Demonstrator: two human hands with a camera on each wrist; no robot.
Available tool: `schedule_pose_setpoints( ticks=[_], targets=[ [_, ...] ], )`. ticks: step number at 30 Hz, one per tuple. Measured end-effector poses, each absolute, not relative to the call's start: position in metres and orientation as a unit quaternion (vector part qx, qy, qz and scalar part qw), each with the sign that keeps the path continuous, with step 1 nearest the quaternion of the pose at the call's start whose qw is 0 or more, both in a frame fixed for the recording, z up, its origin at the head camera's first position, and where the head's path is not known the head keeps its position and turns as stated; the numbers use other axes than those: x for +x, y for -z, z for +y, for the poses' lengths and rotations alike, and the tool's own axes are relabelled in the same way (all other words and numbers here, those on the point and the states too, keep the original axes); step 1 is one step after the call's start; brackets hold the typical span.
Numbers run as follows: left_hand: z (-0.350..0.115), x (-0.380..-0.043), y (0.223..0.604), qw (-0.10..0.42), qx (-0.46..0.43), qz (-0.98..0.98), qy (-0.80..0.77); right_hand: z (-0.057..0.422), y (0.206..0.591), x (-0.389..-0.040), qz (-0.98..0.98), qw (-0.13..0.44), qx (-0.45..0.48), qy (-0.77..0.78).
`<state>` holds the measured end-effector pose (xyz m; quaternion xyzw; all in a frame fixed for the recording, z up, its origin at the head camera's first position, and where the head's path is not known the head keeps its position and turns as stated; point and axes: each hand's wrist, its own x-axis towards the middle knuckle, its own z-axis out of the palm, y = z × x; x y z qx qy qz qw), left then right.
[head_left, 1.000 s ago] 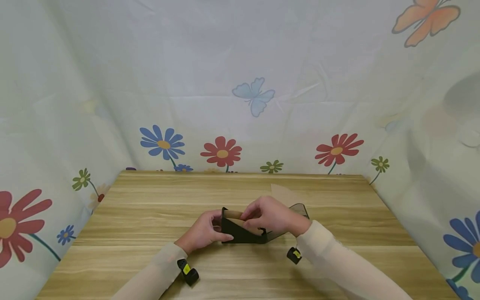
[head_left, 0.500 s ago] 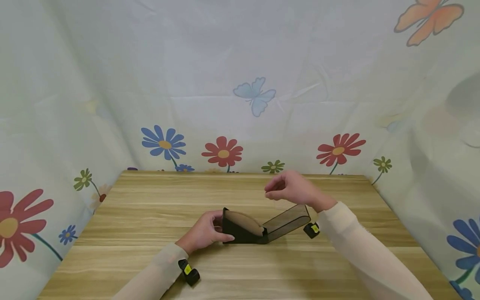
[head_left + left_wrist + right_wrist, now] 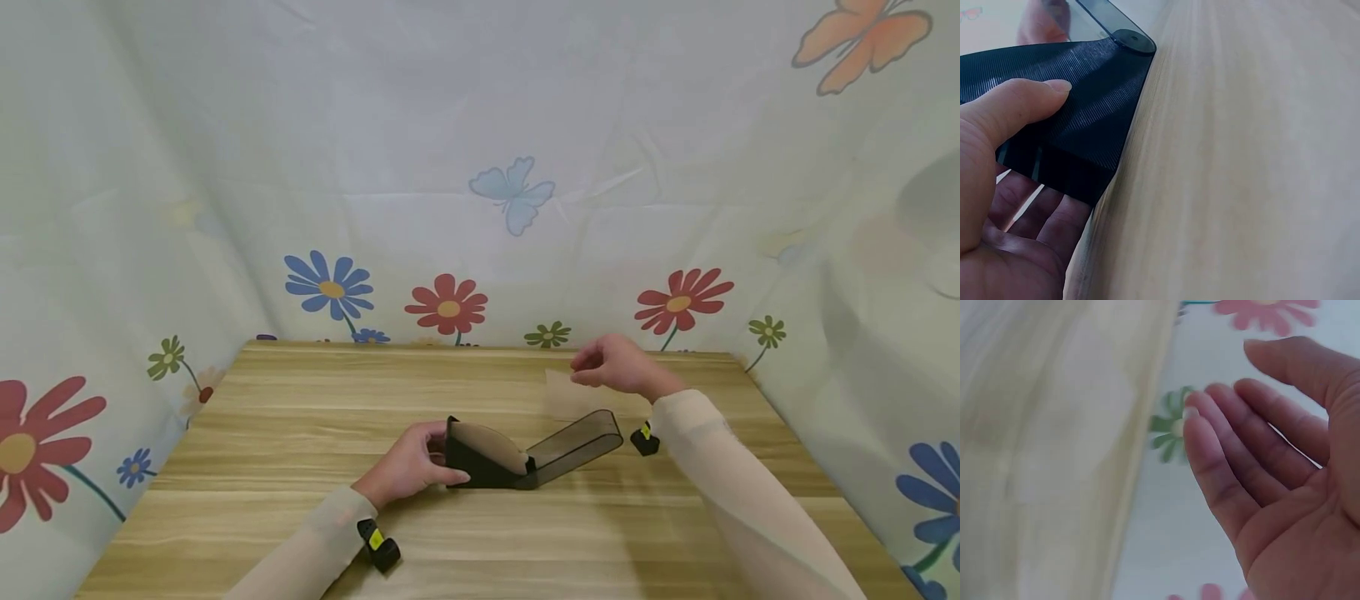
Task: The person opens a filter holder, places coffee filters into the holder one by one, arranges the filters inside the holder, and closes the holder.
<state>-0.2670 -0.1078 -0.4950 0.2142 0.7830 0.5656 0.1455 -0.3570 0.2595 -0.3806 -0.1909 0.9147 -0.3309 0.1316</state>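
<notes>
My left hand (image 3: 412, 462) grips the closed left end of a black coffee filter holder (image 3: 480, 462), thumb on its near side and fingers behind. Its smoky see-through lid (image 3: 577, 446) is swung out to the right on a hinge. Brown paper coffee filters (image 3: 483, 437) with a curved edge stand inside. In the left wrist view the ribbed side of the holder (image 3: 1097, 94) shows close up. My right hand (image 3: 618, 367) hovers near the table's back edge, fingers loosely bent and holding nothing. Beside it a pale brown filter paper (image 3: 566, 396) lies behind the lid.
The wooden table (image 3: 337, 383) backs onto a white curtain (image 3: 375, 167) printed with flowers and butterflies. Small black wrist cameras sit at both cuffs, the left one (image 3: 378, 546) close to the tabletop.
My right hand has come out of the filter holder and moved back and right, past the loose filter paper. My left hand keeps its grip on the holder, which stays put.
</notes>
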Motion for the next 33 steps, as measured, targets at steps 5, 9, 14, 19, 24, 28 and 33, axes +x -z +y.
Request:
schedule_pose_setpoints(
  ticks=[5, 9, 14, 19, 24, 28, 33],
  targets=[
    [-0.108, -0.268, 0.496, 0.145, 0.216, 0.784, -0.564, 0.264, 0.412, -0.369, 0.931, 0.104, -0.188, 0.295],
    [-0.109, -0.268, 0.497, 0.147, 0.216, 0.782, -0.565, 0.262, 0.434, -0.378, 0.937, 0.08, -0.184, 0.285],
    [-0.108, -0.268, 0.497, 0.145, 0.219, 0.781, -0.566, 0.258, 0.448, -0.385, 0.944, 0.076, -0.164, 0.277],
    [-0.108, -0.268, 0.496, 0.141, 0.218, 0.783, -0.565, 0.258, 0.455, -0.389, 0.95, 0.092, -0.145, 0.262],
    [-0.107, -0.268, 0.496, 0.142, 0.216, 0.783, -0.566, 0.259, 0.453, -0.387, 0.956, 0.123, -0.11, 0.245],
    [-0.107, -0.268, 0.496, 0.139, 0.215, 0.781, -0.569, 0.256, 0.448, -0.386, 0.956, 0.136, -0.085, 0.245],
    [-0.107, -0.27, 0.498, 0.141, 0.215, 0.778, -0.572, 0.257, 0.455, -0.393, 0.961, 0.133, -0.077, 0.231]
  ],
)
